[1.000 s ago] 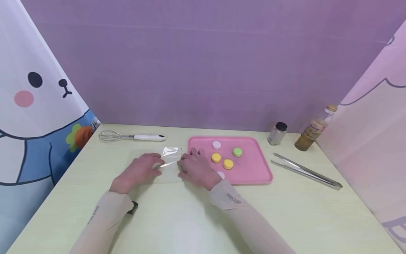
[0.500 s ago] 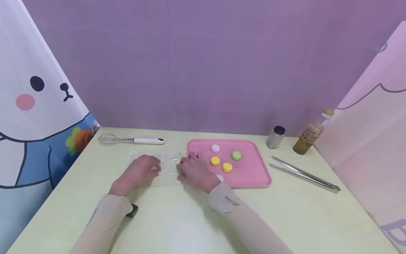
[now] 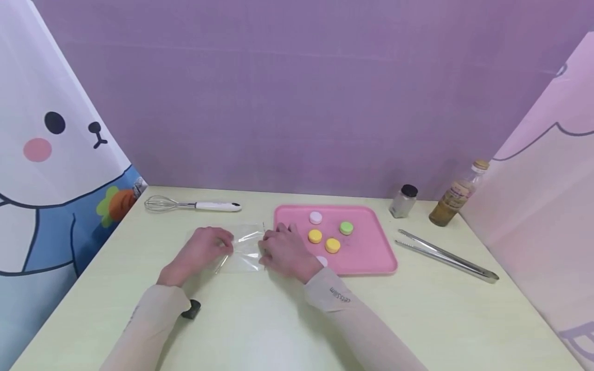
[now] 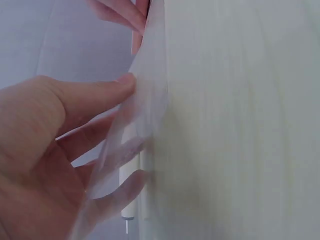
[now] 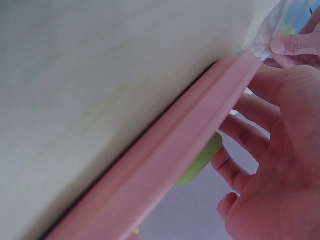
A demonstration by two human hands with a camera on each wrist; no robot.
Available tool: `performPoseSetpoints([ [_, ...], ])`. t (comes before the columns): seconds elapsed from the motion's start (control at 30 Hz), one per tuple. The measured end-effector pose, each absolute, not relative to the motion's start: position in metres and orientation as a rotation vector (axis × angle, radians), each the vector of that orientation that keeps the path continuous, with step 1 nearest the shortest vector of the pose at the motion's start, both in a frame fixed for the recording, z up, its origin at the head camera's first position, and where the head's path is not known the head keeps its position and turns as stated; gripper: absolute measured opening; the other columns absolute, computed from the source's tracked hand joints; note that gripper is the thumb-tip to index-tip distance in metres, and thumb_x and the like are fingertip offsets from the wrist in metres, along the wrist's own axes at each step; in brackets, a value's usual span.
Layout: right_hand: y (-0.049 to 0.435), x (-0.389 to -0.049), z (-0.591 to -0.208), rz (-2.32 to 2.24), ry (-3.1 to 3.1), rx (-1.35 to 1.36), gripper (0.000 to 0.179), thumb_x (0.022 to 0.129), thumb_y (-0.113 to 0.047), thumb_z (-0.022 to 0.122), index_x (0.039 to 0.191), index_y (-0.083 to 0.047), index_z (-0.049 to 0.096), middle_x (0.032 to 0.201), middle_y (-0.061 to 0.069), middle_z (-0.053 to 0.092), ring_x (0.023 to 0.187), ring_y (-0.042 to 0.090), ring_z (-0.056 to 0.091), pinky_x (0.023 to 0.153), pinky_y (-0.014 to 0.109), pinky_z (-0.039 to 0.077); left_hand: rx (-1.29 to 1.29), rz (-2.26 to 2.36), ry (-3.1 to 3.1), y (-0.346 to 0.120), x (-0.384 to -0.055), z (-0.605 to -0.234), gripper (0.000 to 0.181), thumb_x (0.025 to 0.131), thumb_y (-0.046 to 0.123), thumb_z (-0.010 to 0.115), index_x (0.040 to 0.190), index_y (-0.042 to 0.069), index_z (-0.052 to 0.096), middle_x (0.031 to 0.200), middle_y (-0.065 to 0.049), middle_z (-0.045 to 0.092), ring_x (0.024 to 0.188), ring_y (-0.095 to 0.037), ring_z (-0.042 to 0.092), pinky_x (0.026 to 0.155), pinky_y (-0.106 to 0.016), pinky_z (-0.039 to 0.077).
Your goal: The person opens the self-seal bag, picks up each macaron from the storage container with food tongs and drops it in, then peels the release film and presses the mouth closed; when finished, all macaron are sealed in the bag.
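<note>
A clear plastic bag (image 3: 246,252) lies between both hands, its film creased and shiny. The left hand (image 3: 204,252) pinches the bag's left part; in the left wrist view the thumb is in front of the film (image 4: 150,90) and the other fingers show through it. At the bag's right edge, the right hand (image 3: 287,252) grips with thumb and forefinger, over the left rim of the pink tray (image 3: 366,257). Yellow macarons (image 3: 332,245), a green macaron (image 3: 346,228) and pale lilac macarons (image 3: 315,218) sit on the tray, one lilac partly hidden by the right wrist.
A whisk (image 3: 213,206) lies behind the left hand. To the tray's right are metal tongs (image 3: 447,256), a black-capped jar (image 3: 402,202) and a corked bottle (image 3: 455,198). A purple backdrop (image 3: 297,113) stands behind the table (image 3: 260,330).
The left hand's fingers have drawn closer together on the bag, and the film's near left edge has lifted into a slanted fold. The right hand stays at the tray's left rim.
</note>
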State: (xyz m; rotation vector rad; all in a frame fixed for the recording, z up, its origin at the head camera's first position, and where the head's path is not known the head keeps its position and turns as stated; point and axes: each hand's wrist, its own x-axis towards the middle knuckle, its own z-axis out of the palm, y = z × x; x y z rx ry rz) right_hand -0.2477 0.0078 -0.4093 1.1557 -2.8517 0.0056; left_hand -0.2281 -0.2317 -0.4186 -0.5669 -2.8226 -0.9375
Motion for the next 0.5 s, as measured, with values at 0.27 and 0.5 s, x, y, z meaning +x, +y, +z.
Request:
performPoseSetpoints([
  [0.27, 0.0073, -0.2490, -0.4104, -0.010, -2.844, 1.155, 0.017, 0.092, -0.043, 0.075, 0.089, -0.026, 0.071, 0.113, -0.007, 0.067, 0.098, 0.018, 0.046, 0.088, 0.038, 0.033, -0.375, -1.100, -2.838, -0.2342, -0.2294, -0.4175, 0.012, 0.090, 0.014, 0.074, 0.098, 0.007, 0.080, 0.105, -0.004, 0.076, 0.113, -0.035, 0.064, 0.098, -0.054, 0.045],
  [0.5, 0.0069, -0.2484, -0.4096, -0.031, -2.850, 1.151, 0.017, 0.092, -0.043, 0.074, 0.091, -0.026, 0.073, 0.117, -0.006, 0.068, 0.100, 0.019, 0.047, 0.089, 0.039, 0.033, -0.294, -1.148, -2.847, -0.2344, -0.2294, -0.4181, 0.016, 0.092, 0.018, 0.072, 0.102, 0.009, 0.080, 0.106, -0.006, 0.076, 0.116, -0.037, 0.062, 0.100, -0.056, 0.043],
])
